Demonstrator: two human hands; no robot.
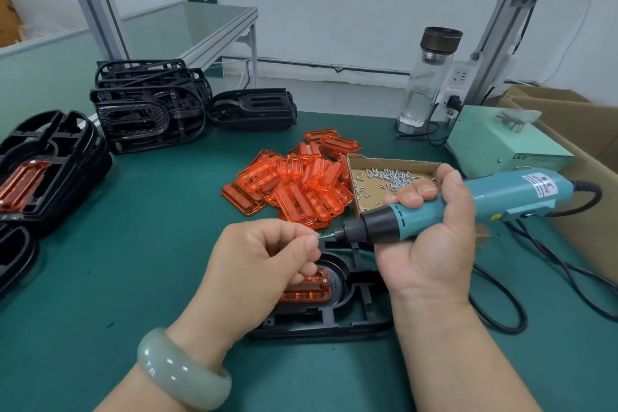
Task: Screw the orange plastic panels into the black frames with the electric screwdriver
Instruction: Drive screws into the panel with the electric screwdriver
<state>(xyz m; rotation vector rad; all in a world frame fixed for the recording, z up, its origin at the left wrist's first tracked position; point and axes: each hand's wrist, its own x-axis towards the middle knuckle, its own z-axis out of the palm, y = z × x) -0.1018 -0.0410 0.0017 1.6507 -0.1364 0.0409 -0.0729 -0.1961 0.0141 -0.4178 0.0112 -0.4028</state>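
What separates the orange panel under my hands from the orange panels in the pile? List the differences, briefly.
The seated panel lies flat inside a black frame; the piled panels lie loose on the green mat. The seated panel is alone, with a screw head at one corner; the piled panels are heaped at mixed tilts, overlapping. Both are translucent orange, rounded rectangles.

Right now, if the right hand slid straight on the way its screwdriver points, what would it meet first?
Probably the screw pinched by the fingers of the left hand, at the screwdriver tip; depth unclear.
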